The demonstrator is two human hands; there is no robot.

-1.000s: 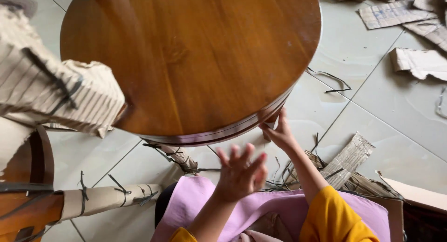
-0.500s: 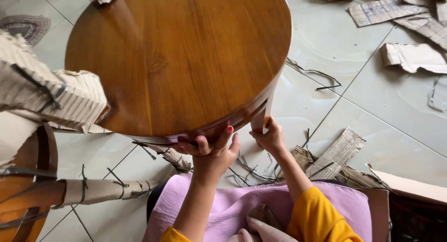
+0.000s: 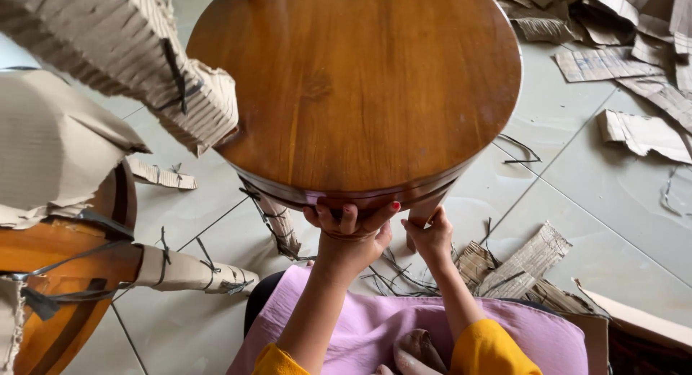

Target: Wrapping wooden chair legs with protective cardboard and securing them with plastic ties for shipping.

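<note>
I see the table [image 3: 360, 86] top bare; my left hand [image 3: 351, 234] grips its near rim, my right hand [image 3: 430, 234] pinches a leg below (others look still wrapped in cardboard [image 3: 277, 223]).

glossy honey-brown round table top [image 3: 360, 86], ribbed tan cardboard [image 3: 130, 50], pale grey-green floor tiles [image 3: 613, 202], mustard sleeves [image 3: 497, 350], lilac cloth [image 3: 375, 324]
</note>
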